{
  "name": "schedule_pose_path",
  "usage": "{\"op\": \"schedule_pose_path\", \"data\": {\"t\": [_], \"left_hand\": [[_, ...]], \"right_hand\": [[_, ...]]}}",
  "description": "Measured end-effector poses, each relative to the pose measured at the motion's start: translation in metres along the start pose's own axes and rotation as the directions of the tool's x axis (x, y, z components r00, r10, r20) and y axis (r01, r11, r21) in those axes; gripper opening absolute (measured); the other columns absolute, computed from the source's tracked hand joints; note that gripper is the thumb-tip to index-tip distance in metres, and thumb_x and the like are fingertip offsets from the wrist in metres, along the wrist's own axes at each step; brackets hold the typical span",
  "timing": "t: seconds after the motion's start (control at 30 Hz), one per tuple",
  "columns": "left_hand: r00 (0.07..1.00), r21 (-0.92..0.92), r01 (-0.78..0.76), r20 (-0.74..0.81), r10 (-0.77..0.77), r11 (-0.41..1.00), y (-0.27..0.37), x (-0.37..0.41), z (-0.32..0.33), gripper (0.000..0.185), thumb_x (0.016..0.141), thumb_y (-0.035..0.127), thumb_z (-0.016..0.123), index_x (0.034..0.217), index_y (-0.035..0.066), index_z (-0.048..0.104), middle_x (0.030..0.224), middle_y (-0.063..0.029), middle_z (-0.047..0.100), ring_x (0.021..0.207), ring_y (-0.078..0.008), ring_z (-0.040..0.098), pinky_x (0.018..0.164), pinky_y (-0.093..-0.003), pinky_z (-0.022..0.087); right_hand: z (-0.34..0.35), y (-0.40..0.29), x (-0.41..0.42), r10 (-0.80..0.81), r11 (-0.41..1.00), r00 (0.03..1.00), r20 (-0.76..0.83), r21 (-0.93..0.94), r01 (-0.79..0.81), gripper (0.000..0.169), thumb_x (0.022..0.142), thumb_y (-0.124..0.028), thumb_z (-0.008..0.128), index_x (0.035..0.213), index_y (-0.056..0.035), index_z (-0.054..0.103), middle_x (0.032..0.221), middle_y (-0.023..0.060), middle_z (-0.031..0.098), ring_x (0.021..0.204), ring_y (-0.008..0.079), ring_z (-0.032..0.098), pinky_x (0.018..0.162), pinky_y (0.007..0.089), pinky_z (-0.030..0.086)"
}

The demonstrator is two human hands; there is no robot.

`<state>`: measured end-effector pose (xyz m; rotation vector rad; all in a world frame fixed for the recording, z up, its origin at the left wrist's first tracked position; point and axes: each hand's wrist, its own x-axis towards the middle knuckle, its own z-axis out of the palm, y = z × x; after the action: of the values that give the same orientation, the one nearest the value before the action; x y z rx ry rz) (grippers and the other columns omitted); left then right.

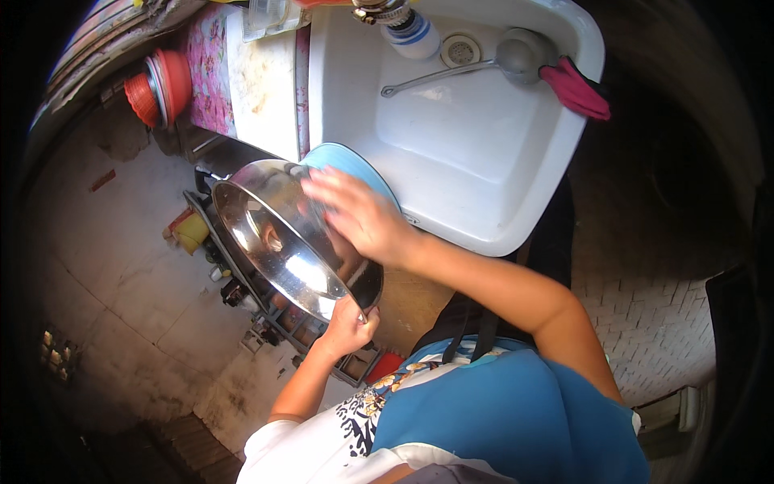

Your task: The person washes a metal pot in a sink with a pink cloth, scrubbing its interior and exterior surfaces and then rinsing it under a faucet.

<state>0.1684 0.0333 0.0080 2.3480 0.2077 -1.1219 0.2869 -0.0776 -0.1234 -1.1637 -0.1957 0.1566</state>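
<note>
A shiny stainless steel basin is held tilted on its side at the near left corner of the sink, its mouth turned to the left. My left hand grips its lower rim, thumb outside. My right hand, blurred, has its fingers extended over the basin's outer wall; whether they touch it I cannot tell. Behind the basin shows part of a light blue round vessel. In the white ceramic sink lies a large metal ladle, bowl end near the right wall.
A faucet with a white-and-blue filter reaches over the sink, near the drain. A pink cloth hangs over the right rim. Left are a white board, stacked red plastic bowls and a loaded shelf.
</note>
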Motion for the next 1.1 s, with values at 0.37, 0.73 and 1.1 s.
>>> {"op": "schedule_pose_path", "data": {"t": [0.37, 0.73, 1.1], "left_hand": [[0.987, -0.031, -0.122, -0.109, 0.118, 0.992, 0.009, 0.008, 0.006, 0.058, 0.073, -0.003, 0.056, 0.131, -0.001, 0.045, 0.093, -0.0174, 0.060, 0.080, -0.0281, 0.062, 0.077, -0.0331, 0.049], [0.983, -0.088, -0.075, -0.173, 0.059, 0.993, 0.006, 0.003, 0.017, 0.009, 0.077, -0.003, 0.053, 0.084, -0.001, 0.050, 0.068, -0.0145, 0.050, 0.059, -0.0299, 0.052, 0.058, -0.0367, 0.043], [0.984, -0.059, -0.093, -0.158, 0.083, 0.994, 0.001, 0.000, 0.014, 0.016, 0.075, -0.002, 0.053, 0.091, -0.002, 0.050, 0.072, -0.0206, 0.052, 0.066, -0.0423, 0.054, 0.061, -0.0429, 0.045]], "right_hand": [[0.009, -0.014, -0.123, 0.284, 0.948, 0.951, -0.124, 0.182, -0.259, 0.049, 0.093, -0.002, 0.046, 0.141, -0.0047, 0.037, 0.142, 0.0214, 0.040, 0.131, 0.0349, 0.042, 0.108, 0.0377, 0.034], [-0.068, 0.081, 0.011, 0.795, 0.565, 0.599, -0.096, -0.244, -0.788, 0.043, 0.083, -0.036, 0.056, 0.105, 0.0003, 0.062, 0.106, 0.0229, 0.066, 0.103, 0.0369, 0.062, 0.087, 0.0404, 0.049], [-0.128, 0.013, -0.003, 0.079, 0.473, 0.976, -0.203, -0.854, -0.216, 0.028, 0.083, -0.015, 0.061, 0.108, -0.0068, 0.065, 0.121, 0.0169, 0.057, 0.117, 0.0327, 0.049, 0.098, 0.0447, 0.040]]}}
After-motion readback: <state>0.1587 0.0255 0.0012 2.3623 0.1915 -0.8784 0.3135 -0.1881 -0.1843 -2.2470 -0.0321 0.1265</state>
